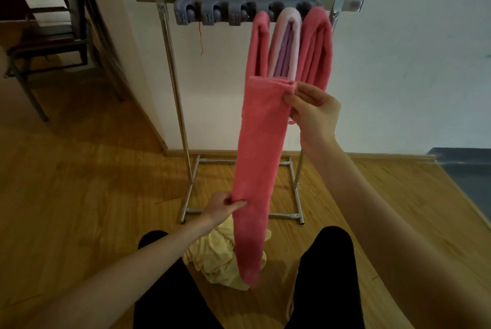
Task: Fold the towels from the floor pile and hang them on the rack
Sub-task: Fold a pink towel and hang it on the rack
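Wooden floor (79, 182) underfoot; her raised right hand (312, 110) pinches the pink towel (255, 169) top, lower left hand (223, 205) pinches its edge.

No legible text or labels, seemingly.

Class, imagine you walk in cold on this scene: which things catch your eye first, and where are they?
A long pink towel hangs mid-frame, the right hand pinching its top, the left hand gripping lower down. Behind it, three folded towels hang from the rack. A yellow towel lies crumpled on the floor between the legs.
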A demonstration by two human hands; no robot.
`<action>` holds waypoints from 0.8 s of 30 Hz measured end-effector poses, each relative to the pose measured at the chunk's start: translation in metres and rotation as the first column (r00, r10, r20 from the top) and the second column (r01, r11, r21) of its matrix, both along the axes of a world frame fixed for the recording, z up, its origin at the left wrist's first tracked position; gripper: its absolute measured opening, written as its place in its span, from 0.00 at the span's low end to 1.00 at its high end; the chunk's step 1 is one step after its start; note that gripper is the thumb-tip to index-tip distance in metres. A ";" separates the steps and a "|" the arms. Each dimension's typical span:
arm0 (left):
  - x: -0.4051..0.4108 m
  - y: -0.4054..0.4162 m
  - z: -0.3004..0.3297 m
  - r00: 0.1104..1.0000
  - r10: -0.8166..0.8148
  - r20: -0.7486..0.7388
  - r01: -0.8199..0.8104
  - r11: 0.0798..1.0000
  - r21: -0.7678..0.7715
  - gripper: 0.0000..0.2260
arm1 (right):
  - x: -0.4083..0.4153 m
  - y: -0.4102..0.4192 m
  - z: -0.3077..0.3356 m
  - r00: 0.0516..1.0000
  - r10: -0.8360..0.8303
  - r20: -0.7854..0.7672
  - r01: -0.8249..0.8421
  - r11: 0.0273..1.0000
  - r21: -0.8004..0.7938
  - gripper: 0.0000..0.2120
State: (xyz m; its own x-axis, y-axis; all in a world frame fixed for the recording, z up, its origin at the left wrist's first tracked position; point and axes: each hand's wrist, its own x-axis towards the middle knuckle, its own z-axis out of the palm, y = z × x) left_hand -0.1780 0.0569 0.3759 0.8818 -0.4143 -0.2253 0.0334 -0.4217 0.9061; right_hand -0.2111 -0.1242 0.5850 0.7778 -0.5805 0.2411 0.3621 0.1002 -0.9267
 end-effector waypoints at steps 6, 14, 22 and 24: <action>0.010 0.015 0.018 0.991 0.131 -0.003 -0.130 0.981 -0.141 0.01 | 0.000 -0.026 -0.054 0.938 -0.203 -0.282 0.248 0.959 0.134 0.16; 0.036 0.011 0.135 0.878 -0.335 0.342 0.309 0.942 0.128 0.04 | -0.018 -0.028 -0.142 0.751 0.051 -0.658 -0.061 0.998 0.008 0.17; 0.033 0.001 0.217 0.684 -0.720 0.114 0.627 0.661 0.411 0.08 | -0.018 -0.017 -0.140 0.535 0.008 -0.845 -0.703 0.558 -0.440 0.19; 0.033 -0.003 0.222 0.645 -0.756 0.111 0.646 0.617 0.449 0.09 | -0.015 -0.012 -0.131 0.729 0.175 -0.662 -0.572 0.688 -0.447 0.14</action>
State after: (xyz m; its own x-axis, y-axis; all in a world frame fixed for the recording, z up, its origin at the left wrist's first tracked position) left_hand -0.1449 0.0539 0.5980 0.3926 -0.8736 -0.2876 -0.6211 -0.4825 0.6176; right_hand -0.2266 -0.1365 0.4543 0.9896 -0.0932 -0.1099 -0.1425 -0.5204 -0.8419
